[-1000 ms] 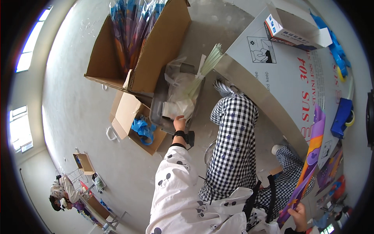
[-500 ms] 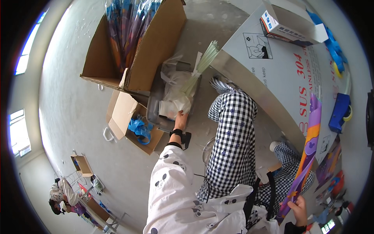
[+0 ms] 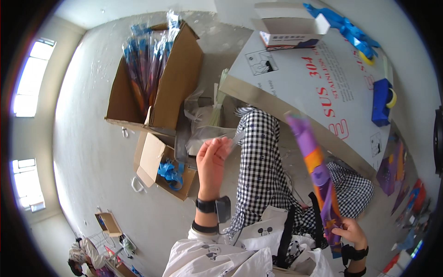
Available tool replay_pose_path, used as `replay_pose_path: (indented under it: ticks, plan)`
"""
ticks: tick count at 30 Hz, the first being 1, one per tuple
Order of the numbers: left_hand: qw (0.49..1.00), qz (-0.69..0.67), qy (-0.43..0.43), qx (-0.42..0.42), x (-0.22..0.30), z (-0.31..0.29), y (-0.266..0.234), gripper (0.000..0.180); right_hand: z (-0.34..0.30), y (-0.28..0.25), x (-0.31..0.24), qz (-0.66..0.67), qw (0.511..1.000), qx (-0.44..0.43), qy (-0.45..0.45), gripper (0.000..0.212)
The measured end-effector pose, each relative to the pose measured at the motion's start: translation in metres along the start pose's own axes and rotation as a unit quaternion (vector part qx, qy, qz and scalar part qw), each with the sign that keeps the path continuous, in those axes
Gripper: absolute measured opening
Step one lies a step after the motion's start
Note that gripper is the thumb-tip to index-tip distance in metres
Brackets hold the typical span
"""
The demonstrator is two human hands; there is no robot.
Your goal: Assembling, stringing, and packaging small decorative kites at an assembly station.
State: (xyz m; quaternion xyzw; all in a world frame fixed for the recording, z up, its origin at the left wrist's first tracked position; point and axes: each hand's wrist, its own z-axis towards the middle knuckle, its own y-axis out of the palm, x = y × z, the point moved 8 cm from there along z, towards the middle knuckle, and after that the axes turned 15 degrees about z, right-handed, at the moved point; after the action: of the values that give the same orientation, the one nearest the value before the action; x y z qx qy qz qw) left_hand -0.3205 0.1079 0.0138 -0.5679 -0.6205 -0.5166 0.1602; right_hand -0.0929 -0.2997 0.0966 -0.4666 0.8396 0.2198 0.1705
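My left hand [image 3: 211, 159] is raised over the grey plastic bin [image 3: 182, 143], its fingers pinched on a thin clear plastic bag [image 3: 236, 140]. My right hand [image 3: 351, 232] grips the lower end of a long, narrow roll of purple-and-orange printed sheet [image 3: 318, 177], which tilts up and to the left and is slightly blurred at its upper end. Inside the bin lie more clear plastic bags [image 3: 199, 116] and a bundle of thin pale-green sticks [image 3: 218, 104] leaning on its far side.
A tall cardboard box [image 3: 177, 78] holds several similar rolls in clear sleeves. Below it, a smaller box [image 3: 150, 159] contains blue strips [image 3: 171, 173]. On the table [image 3: 295, 78] stand a white carton [image 3: 295, 34] and a blue tape dispenser [image 3: 382, 101]. Another person [image 3: 85, 256] sits far left.
My left hand has come up out of the bin with a clear plastic bag. My right hand has raised the printed roll and swung its top to the left. The view has shifted.
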Motion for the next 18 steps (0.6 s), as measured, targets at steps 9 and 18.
replay_pose_path:
  ticks: [9,18]
  plan:
    - [0.979,0.116,0.067,-0.151,0.012,-0.079,0.149,0.011,-0.046,-0.033,0.067,-0.108,0.992,-0.057,0.039,0.048]
    - [0.928,0.233,0.026,-0.288,-0.025,-0.123,0.206,0.027,-0.056,-0.040,0.041,0.131,0.983,0.000,-0.125,0.033]
